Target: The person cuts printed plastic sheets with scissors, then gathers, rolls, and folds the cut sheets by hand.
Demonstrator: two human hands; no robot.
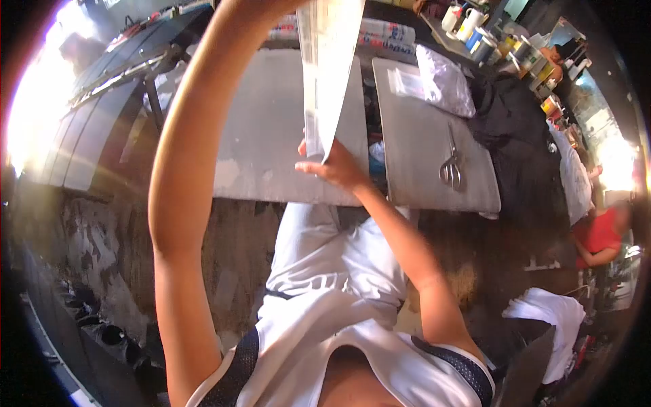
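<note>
A long, pale, translucent plastic sleeve [329, 74] hangs upright in front of me, running out of view at the top. My right hand [342, 166] is closed on its lower end, with the thumb across the near side. My left arm [186, 149] is raised, and its hand lies beyond the top edge of the view. Behind the sleeve is a grey board [261, 129]. On a second grey board [413, 149] to the right lie scissors [451, 171], a stack of clear plastic [409, 83] and a filled plastic bag [447, 81].
Printed wrapped rolls [386, 34] lie behind the boards. Dark cloth [512, 129] drapes at the right. Bottles and cans [478, 41] crowd a far surface. A person in a red top [600, 234] is at the far right, near a white cloth [549, 315].
</note>
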